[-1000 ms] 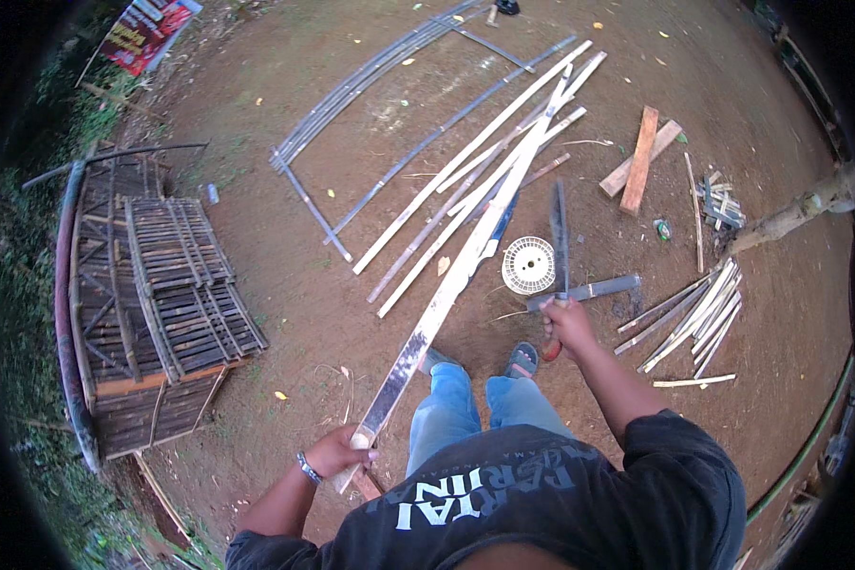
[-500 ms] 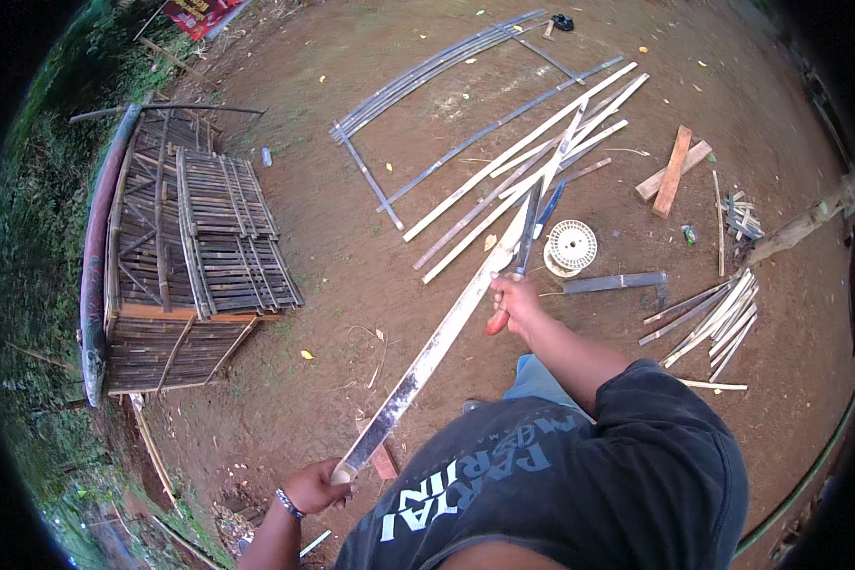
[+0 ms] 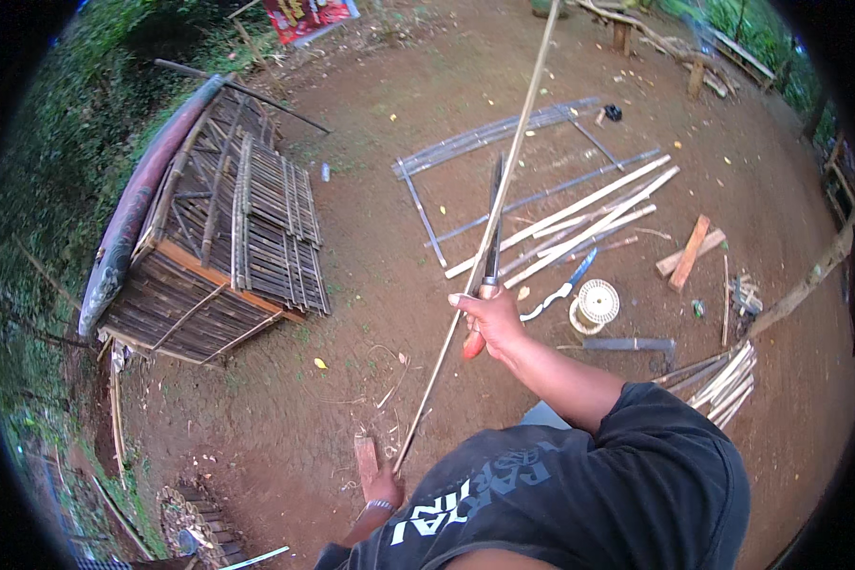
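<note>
In the head view, the landmark is the white round spool lying on the brown earth. Nearer the person than the spool and to its left, the right hand has its fingers clamped round the handle of a machete, the reddish-orange handle end showing below the fist and the dark blade pointing up and away. The long pale strip stands raised and slanting to the left of the spool, its narrow edge toward the camera; it crosses in front of the blade, and whether the right thumb touches it, I cannot tell. Well to the near left of the spool, the left hand is closed on the strip's lower end, its fingertips hidden, with a reddish wooden block just beside it

Just left of the spool lies a blue blade-shaped thing; just on its near side, a dark bamboo piece. Beyond the spool, pale strips lie on the ground, and farther off a dark bamboo frame. To its right are two crossed planks; well to its left, a slatted bamboo structure
</note>
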Demonstrator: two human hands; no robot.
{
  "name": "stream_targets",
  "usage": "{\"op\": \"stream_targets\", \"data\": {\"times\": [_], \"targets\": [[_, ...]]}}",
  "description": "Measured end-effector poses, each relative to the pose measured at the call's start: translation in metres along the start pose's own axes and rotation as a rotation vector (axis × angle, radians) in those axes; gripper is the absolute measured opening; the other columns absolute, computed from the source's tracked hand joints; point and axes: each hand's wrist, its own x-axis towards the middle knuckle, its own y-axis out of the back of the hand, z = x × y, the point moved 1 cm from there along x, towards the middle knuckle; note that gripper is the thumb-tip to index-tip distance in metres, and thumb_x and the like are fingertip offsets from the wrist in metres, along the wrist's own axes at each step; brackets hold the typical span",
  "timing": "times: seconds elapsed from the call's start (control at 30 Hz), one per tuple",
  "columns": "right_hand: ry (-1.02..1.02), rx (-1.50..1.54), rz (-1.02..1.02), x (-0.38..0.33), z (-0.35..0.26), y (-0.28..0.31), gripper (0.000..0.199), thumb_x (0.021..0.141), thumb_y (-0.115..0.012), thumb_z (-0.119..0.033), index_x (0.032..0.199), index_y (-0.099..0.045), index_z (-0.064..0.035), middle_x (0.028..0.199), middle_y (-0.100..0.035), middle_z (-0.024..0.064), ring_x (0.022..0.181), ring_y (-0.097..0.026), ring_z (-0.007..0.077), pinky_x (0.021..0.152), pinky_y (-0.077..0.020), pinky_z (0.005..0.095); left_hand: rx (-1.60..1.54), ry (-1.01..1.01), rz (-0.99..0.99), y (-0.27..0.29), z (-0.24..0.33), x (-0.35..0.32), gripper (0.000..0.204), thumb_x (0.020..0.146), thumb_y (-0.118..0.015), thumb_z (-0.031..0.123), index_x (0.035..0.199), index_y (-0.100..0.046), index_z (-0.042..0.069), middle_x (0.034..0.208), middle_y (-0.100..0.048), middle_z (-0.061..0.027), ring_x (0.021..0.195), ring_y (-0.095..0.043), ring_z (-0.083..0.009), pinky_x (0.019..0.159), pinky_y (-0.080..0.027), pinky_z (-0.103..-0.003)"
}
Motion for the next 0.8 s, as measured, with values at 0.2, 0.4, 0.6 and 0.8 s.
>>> {"op": "stream_targets", "data": {"times": [0.2,0.4,0.6,0.8], "targets": [[0.243,-0.421,0.057,-0.023,-0.058,-0.036,0.052,0.066,-0.086,-0.023,0.102,-0.055,0.0002,0.089,-0.063,0.0072,0.078,-0.061,0.0184,0.073,-0.0507,0.0345,-0.203,-0.151,0.075,0.095,0.113,0.077,0.076,0.081,-0.073,0.039,0.137,-0.042,-0.003,0.134,-0.049,-0.0288,0.126,-0.047,-0.0407,0.106,-0.038,-0.042],[0.394,-0.75,0.018,-0.053,-0.073,-0.034,0.065,0.063,-0.086,-0.029,0.111,-0.055,0.0022,0.1,-0.065,0.015,0.093,-0.063,0.0267,0.084,-0.0489,0.0368,-0.913,-0.927,0.712,0.344,0.244,0.028,0.063,0.088,-0.066,0.017,0.14,-0.036,-0.001,0.138,-0.048,-0.0174,0.126,-0.05,-0.0289,0.108,-0.038,-0.042],[0.446,-0.872,-0.263,-0.088,-0.034,-0.05,0.057,0.06,-0.086,-0.029,0.099,-0.057,0.0003,0.09,-0.065,0.0159,0.085,-0.064,0.0295,0.077,-0.0504,0.0383,-1.499,-1.283,0.489,0.481,0.237,-0.053,0.095,0.088,-0.054,0.061,0.144,-0.018,-0.008,0.143,-0.038,-0.027,0.133,-0.038,-0.0404,0.108,-0.032,-0.055],[0.3,-0.938,-0.64,-0.114,0.036,-0.074,0.052,0.062,-0.085,-0.027,0.096,-0.057,-0.0007,0.089,-0.065,0.0159,0.085,-0.065,0.0303,0.075,-0.0509,0.0397,-1.494,-0.908,0.966,0.421,0.143,-0.13,0.056,0.101,-0.038,0.042,0.138,-0.035,0.0,0.127,-0.051,-0.0254,0.117,-0.052,-0.0394,0.101,-0.041,-0.056]]}}
